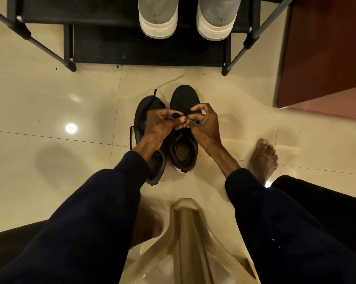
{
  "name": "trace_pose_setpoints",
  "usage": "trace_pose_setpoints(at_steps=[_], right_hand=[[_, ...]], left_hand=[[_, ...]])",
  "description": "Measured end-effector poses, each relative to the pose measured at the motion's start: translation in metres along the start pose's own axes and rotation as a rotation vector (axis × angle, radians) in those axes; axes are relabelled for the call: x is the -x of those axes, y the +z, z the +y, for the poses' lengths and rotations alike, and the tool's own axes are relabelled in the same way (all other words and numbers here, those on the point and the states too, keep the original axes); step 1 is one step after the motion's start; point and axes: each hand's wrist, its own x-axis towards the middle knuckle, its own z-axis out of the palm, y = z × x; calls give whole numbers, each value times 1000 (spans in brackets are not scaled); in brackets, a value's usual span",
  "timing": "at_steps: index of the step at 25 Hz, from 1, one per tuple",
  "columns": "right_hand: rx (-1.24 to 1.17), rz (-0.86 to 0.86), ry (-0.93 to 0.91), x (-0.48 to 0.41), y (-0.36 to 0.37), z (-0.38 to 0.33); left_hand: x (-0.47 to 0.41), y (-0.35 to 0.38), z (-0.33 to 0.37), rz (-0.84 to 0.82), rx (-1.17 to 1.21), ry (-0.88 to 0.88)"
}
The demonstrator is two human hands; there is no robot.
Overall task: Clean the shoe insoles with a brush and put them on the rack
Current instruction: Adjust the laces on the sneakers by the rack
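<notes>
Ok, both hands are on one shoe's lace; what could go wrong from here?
The left hand and right hand pinch the lace close together, so a tug might tighten a knot. The loose lace of the other shoe trails on the floor and could snag. No brush is in view, which might stall cleaning.

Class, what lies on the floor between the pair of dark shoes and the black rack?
In the head view, a pale lace lies on the tile floor between the dark shoes and the rack; the rest is tile.
</notes>
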Motion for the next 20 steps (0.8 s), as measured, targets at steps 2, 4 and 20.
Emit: trace_pose_setpoints(at_steps=[2,4,20], right_hand=[[98,-41,-64,2,2,3],[193,-75,-104,3,3,6],[211,-96,-57,-1,-8,1]], left_hand=[[-6,2,-4,102,-27,-39],[-10,6,-4,158,-32,-75],[-14,4,-2,154,-415,43]])
